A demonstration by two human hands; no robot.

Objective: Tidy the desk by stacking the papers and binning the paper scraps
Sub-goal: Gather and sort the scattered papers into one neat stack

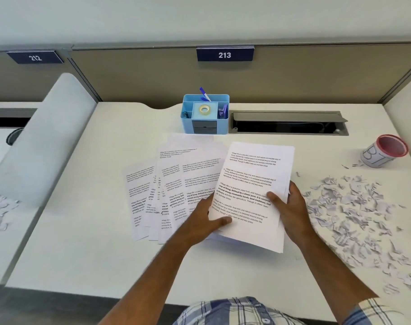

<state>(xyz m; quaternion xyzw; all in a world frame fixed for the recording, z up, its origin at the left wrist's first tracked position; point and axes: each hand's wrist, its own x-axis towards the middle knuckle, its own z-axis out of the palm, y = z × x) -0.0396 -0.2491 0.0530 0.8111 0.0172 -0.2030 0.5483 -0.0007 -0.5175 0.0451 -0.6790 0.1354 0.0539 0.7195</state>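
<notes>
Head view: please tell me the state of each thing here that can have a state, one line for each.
Left hand: grips the held stack's left edge.
Right hand: grips the stack's right edge.
Held stack of printed white papers: gathered, tilted.
Loose printed sheets: fanned out, overlapping, not yet stacked.
Torn white paper scraps: scattered on the desk, unbinned.
Red-rimmed paper cup: tipped over.
Grey cable hatch: lid open.

The white desk (101, 231) bears fanned printed papers (176, 184), paper scraps (359, 212), a blue organizer (205, 118) and a red-rimmed cup (385, 152).
</notes>
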